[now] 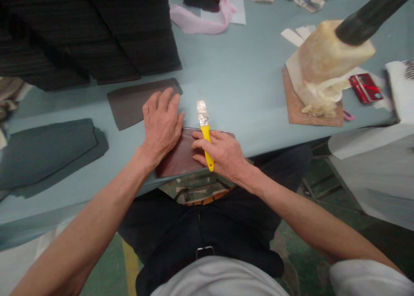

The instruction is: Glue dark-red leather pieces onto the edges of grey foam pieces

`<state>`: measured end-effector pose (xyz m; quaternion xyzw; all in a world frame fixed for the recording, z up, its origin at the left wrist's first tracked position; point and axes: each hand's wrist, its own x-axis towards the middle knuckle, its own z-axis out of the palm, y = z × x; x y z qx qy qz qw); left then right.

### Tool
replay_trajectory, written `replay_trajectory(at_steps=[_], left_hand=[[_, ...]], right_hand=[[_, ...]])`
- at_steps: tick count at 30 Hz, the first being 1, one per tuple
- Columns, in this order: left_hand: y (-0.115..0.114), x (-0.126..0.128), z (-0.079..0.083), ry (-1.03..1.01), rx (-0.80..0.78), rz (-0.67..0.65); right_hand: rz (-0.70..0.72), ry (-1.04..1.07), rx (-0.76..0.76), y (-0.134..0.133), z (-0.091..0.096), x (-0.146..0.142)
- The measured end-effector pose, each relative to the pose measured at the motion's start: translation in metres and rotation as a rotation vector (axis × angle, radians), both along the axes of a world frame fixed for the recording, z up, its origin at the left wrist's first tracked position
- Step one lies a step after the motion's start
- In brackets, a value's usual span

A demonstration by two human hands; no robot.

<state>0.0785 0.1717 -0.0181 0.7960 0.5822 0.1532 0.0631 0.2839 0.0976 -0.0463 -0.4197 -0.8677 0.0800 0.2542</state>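
A dark reddish-brown leather piece (181, 155) lies at the near edge of the pale blue table (239, 84). My left hand (161, 123) rests flat on its far-left part, fingers stretched out together toward a grey-brown leather piece (129, 104). My right hand (223, 153) is closed around the yellow handle of a scraper knife (205, 134), whose short metal blade points away from me onto the table.
Stacks of black material (90, 28) fill the far left. Grey cut pieces (45, 153) lie at left. A large cream mallet (330, 58) with a dark handle stands on a brown board (291, 110) at right, with a red object (365, 88) beside it.
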Motion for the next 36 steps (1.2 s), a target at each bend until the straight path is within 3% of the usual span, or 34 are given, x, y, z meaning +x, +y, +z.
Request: replay_trajectory(at_steps=[4,9,12,15,19,24,27,36], left_hand=[[-0.029,0.004,0.004,-0.043,0.048,-0.046],[-0.085,-0.003,-0.007,-0.114,0.097,-0.19],[-0.101,-0.006,-0.011,-0.101,0.076,-0.296],[-0.104,-0.003,-0.014,-0.019,0.017,-0.363],[-0.099,0.006,-0.017,0.106,-0.048,-0.298],[-0.094,0.012,-0.017,0.175,-0.086,-0.278],[-0.093,0.014,-0.015,0.209,-0.111,-0.266],[-0.078,0.017,-0.01,0.181,-0.15,-0.306]], right_hand=[[-0.005,-0.001,-0.01,0.001,0.0,0.001],[0.018,0.04,-0.011,0.002,0.0,0.006],[0.042,0.069,-0.039,0.002,-0.001,0.01],[0.065,0.11,-0.044,0.001,-0.001,0.011],[0.065,0.207,-0.03,-0.001,0.003,0.012],[-0.056,0.351,0.148,-0.009,0.007,0.02],[-0.051,0.298,0.241,-0.019,0.004,0.025],[-0.125,0.267,0.197,-0.036,-0.007,0.032]])
